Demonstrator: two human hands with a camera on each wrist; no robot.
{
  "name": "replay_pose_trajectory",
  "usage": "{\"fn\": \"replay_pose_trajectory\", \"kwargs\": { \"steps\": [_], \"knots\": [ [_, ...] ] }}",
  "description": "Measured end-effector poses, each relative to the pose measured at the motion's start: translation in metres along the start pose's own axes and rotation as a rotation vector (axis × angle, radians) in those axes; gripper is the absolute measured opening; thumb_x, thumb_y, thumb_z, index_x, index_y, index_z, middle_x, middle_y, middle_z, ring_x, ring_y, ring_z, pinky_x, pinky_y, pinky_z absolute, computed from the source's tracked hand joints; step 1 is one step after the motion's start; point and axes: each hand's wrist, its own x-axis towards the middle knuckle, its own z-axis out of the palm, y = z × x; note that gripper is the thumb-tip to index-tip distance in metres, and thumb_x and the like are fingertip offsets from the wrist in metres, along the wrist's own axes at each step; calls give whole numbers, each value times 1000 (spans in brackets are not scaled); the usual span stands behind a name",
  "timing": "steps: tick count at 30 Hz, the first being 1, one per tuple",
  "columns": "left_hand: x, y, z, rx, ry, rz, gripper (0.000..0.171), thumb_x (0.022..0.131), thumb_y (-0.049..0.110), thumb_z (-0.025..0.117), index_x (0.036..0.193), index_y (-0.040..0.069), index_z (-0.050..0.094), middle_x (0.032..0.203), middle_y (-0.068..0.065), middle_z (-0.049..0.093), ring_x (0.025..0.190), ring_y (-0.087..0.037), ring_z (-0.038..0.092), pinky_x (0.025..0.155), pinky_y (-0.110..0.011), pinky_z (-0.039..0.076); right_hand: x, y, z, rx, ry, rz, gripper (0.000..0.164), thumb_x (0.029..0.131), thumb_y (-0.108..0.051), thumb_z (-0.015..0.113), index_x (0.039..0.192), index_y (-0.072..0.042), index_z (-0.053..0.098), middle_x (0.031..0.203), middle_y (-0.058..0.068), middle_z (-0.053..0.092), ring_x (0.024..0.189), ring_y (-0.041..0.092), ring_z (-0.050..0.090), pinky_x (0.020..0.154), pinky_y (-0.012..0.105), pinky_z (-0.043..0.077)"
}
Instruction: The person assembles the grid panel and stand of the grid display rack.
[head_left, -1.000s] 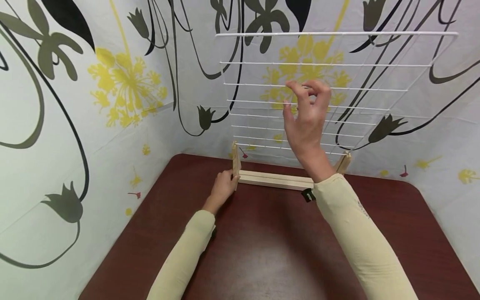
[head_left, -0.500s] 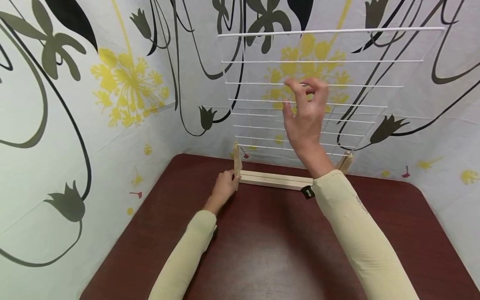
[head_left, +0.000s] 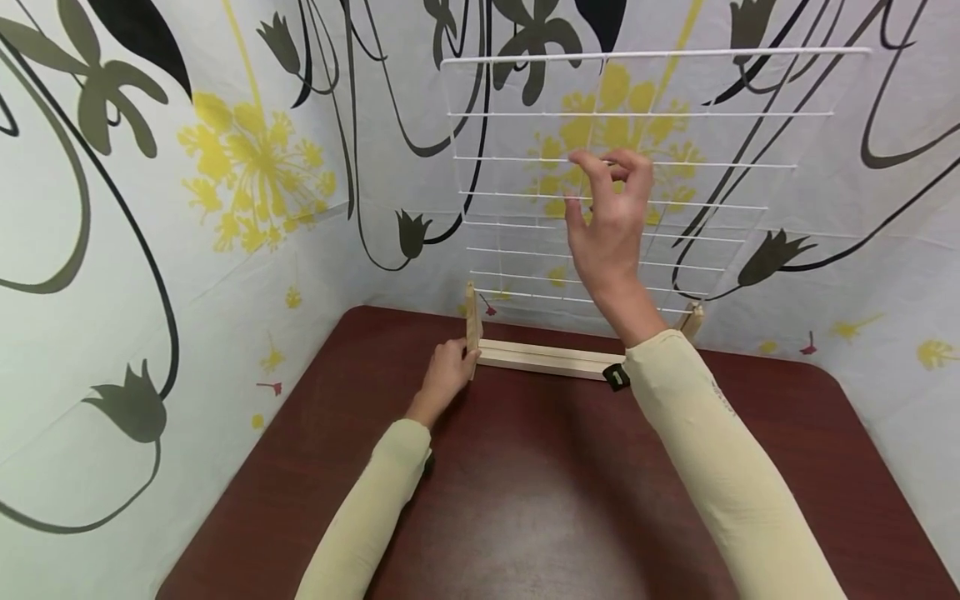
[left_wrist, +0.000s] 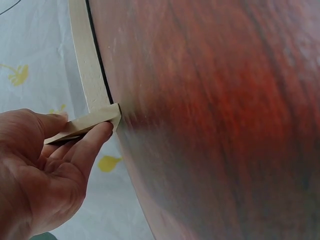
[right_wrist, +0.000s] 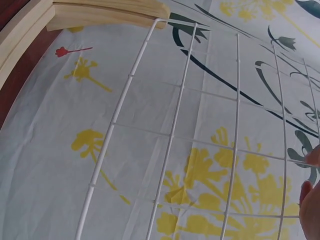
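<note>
A white wire rack [head_left: 675, 114] stands up at the back, its lower edge between two short wooden uprights. My right hand [head_left: 611, 225] holds it mid-height, fingers curled over a wire. The right wrist view shows the wire grid [right_wrist: 233, 150], part of that hand [right_wrist: 312, 200] at its edge, and the rack's corner at the right wooden upright [right_wrist: 110, 12]. With my left hand [head_left: 447, 367] I grip the left wooden upright [head_left: 472, 312]; in the left wrist view the thumb and fingers pinch this wooden piece [left_wrist: 90, 121]. A pale wooden crossbar [head_left: 551, 358] joins the uprights.
The dark red-brown table [head_left: 525, 500] lies under the wooden frame. A patterned cloth wall [head_left: 247, 333] with flowers rises behind and at both sides, close to the rack. A small black tab [head_left: 617, 377] shows by my right sleeve.
The rack's upper right side has swung in to the left and its top bar has risen slightly. My right hand has moved up a little with it; my left hand stays on the upright.
</note>
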Motion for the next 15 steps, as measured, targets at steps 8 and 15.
{"fn": "replay_pose_trajectory", "kwargs": {
  "steps": [8, 15],
  "knots": [
    [0, -2, 0, 9, -13, -5, 21, 106, 26, 66, 99, 7, 73, 71, -6, 67, 60, -17, 56, 58, -30, 48, 2, 10, 1, -9, -51, 59, 49, 89, 7, 74, 131, -17, 67, 129, 25, 49, 118, 37, 54, 88, 38, 53],
    [0, 0, -1, -6, -9, -11, 22, 106, 26, 66, 98, 7, 73, 71, -8, 66, 62, -19, 57, 62, -33, 49, 0, 23, 0, -12, -133, 45, 48, 93, -1, 77, 136, -18, 64, 131, 27, 46, 107, 40, 56, 73, 36, 56]
  ]
}}
